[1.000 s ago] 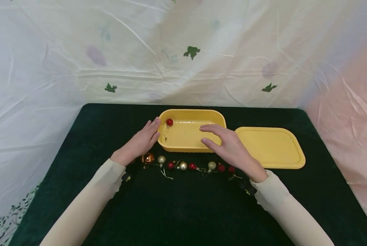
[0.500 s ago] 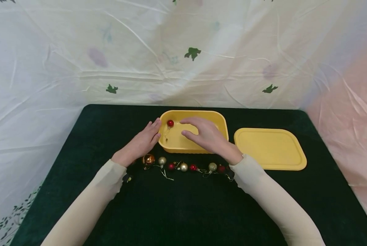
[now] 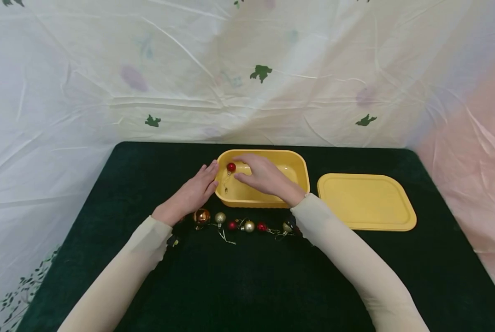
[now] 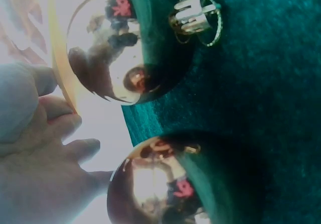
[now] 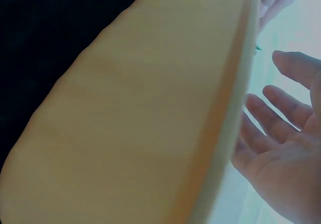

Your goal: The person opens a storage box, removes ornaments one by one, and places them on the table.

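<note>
A yellow box (image 3: 264, 204) stands near the back of the dark green table, a small red bauble (image 3: 231, 167) with a gold string lying in its left end. My left hand (image 3: 193, 191) rests with straight fingers against the box's left side. Over the inside of the box reaches my right hand (image 3: 262, 175), thumb and fingers spread apart, the fingertips just right of the red bauble. Nothing is between them. In the left wrist view, two big shiny copper baubles (image 4: 160, 184) loom close beside the left hand (image 4: 45, 148). The right wrist view shows the right hand (image 5: 281, 133) beyond the box wall (image 5: 125, 103).
In front of the box runs a row of small baubles, among them a copper one (image 3: 201, 216), a glittery gold one (image 3: 220, 218) and a red one (image 3: 262, 227). The right sleeve covers the row's right end. A yellow lid (image 3: 368, 203) lies right of the box.
My right hand has moved left, from the right end of the box to beside the red bauble, its fingers still apart. My left hand has stayed at the box's left side.
</note>
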A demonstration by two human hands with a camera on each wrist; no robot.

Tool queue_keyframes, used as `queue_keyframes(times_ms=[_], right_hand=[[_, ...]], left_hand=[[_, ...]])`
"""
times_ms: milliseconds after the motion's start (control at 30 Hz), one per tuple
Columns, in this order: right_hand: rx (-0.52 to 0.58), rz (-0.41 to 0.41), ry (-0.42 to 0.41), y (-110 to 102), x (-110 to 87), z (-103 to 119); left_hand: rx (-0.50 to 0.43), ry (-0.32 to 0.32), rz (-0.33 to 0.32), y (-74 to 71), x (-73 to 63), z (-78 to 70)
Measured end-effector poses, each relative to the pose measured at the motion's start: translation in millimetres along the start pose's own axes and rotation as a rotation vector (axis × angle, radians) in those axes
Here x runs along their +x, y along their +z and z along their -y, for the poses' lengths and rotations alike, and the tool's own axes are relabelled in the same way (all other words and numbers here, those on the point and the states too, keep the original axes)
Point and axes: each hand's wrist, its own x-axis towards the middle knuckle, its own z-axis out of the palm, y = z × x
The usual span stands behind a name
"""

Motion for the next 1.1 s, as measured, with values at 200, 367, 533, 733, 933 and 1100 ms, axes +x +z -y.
queue_keyframes(times_ms=[200, 367, 533, 733, 933, 1100], right_hand=[[0.017, 0.074, 0.015, 8, 17.9, -4], [0.033, 0.110, 0.021, 12, 30.8, -6], [-0.001, 0.140, 0.032, 16, 39.0, -9], [-0.023, 0.169, 0.033, 21, 44.8, -13], [-0.033, 0.174, 0.031, 24, 47.6, -16], [-0.023, 0.167, 0.034, 27, 49.3, -20]], left_hand=[[0.010, 0.008, -0.004, -2.7, -3.0, -4.1], [0.046, 0.013, -0.011, 1.6, -0.6, 4.4], [0.085, 0.021, -0.027, 14.6, 7.4, 26.7], [0.080, -0.006, 0.008, -6.8, -4.4, -16.2], [0.137, -0.052, 0.039, -26.6, -16.4, -56.5], [0.138, -0.051, 0.040, -25.6, -15.3, -54.0]])
